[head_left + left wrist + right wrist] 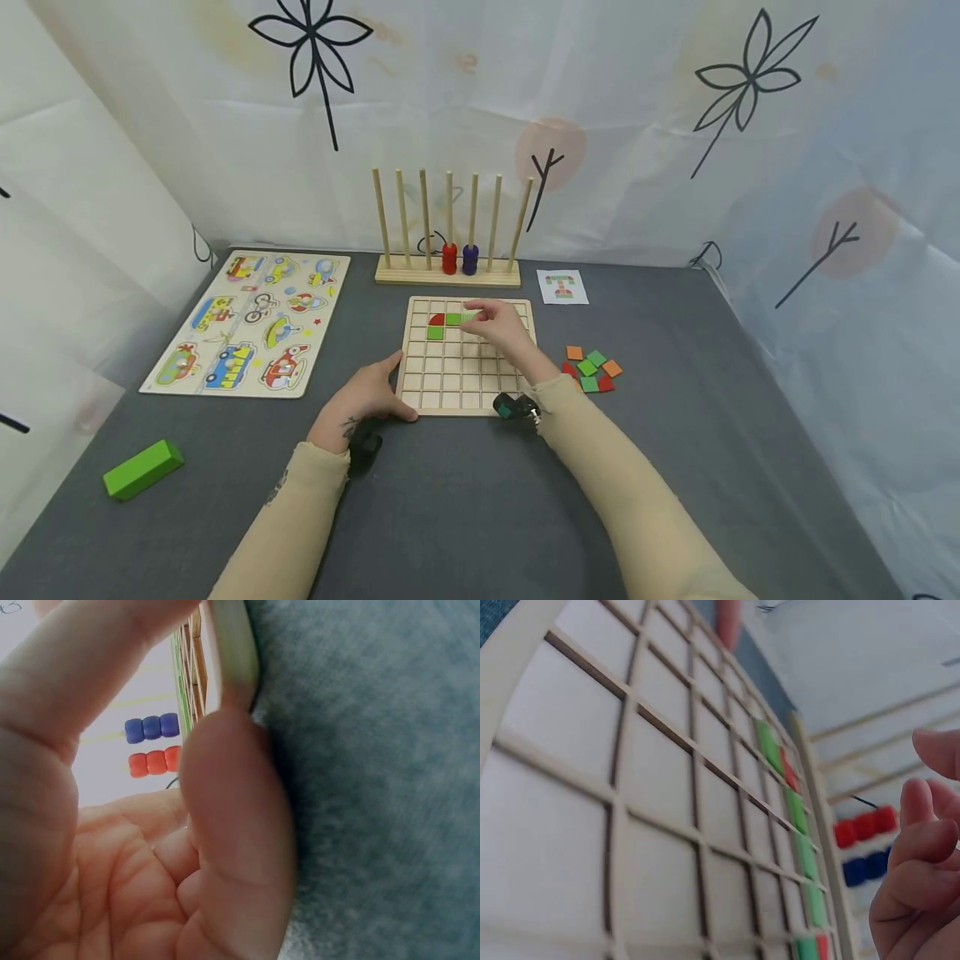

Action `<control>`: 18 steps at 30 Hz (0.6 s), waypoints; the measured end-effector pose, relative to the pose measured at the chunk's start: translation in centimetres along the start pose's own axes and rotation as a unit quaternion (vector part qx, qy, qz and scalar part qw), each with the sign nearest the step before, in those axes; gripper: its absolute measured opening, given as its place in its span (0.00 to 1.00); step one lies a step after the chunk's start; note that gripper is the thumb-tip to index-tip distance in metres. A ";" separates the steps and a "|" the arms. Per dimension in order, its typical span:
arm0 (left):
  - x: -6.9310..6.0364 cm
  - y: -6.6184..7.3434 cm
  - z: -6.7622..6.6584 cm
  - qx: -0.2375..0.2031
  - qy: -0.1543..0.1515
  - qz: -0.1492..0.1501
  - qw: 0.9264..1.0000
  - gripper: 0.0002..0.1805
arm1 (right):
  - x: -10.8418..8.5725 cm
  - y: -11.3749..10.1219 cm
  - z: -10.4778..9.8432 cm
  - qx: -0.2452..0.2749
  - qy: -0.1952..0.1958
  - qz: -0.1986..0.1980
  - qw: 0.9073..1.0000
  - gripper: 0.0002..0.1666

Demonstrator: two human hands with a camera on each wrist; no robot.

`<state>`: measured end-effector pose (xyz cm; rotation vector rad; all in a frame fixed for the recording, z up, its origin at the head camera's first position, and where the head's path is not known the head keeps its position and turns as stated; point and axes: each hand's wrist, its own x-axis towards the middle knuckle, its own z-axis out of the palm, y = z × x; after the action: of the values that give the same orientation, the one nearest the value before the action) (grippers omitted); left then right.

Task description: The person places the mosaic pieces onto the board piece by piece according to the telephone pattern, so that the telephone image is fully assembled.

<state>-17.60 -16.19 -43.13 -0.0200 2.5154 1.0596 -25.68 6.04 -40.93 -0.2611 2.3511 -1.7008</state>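
Observation:
A wooden grid board (453, 364) lies mid-table with red (437, 320) and green tiles (453, 319) near its far edge. The right wrist view shows a row of green tiles (806, 856) with a red tile (788, 769) at one end and another red tile (823, 946) at the other. My left hand (366, 400) grips the board's near left corner, index finger along the left side, thumb (236, 795) against the corner. Over the board's far part is my right hand (504, 332), fingers bent with a gap from the thumb and no tile visible between them; it hides some tiles.
Loose orange, green and red tiles (587, 367) lie right of the board. Behind stand a peg rack (408, 268) with red and blue beads and a pattern card (562, 287). A vehicle puzzle (247, 325) and a green block (142, 470) are on the left.

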 end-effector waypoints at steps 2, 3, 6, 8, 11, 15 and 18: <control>-0.1 0.0 0.0 -0.007 0.002 0.001 1.000 0.66 | -0.7 0.1 -1.6 0.018 0.010 -0.008 1.000 0.26; -0.1 0.0 0.0 -0.007 0.004 0.002 1.000 0.66 | -1.1 0.1 -2.4 0.023 0.017 -0.012 1.000 0.26; -0.1 0.0 0.0 -0.014 0.002 -0.002 1.000 0.66 | -2.3 0.4 -4.7 0.035 0.047 -0.016 0.998 0.25; -0.1 0.0 0.0 -0.015 0.002 -0.005 1.000 0.66 | -3.1 0.7 -6.1 0.036 0.068 -0.015 0.997 0.25; -0.1 -0.1 0.1 -0.021 0.000 -0.010 1.000 0.65 | -4.2 1.0 -7.7 0.016 0.090 -0.009 0.996 0.24; -0.1 -0.1 0.2 -0.020 0.003 -0.010 1.000 0.65 | -5.4 1.8 -9.6 -0.028 0.102 -0.003 0.994 0.24; -0.1 -0.1 0.2 -0.020 0.004 -0.008 1.000 0.65 | -5.9 2.5 -10.8 -0.060 0.110 0.005 0.992 0.23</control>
<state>-17.40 -16.12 -43.26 -0.0563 2.4970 1.1065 -23.13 18.26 -39.55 -0.0851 2.6124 -1.6605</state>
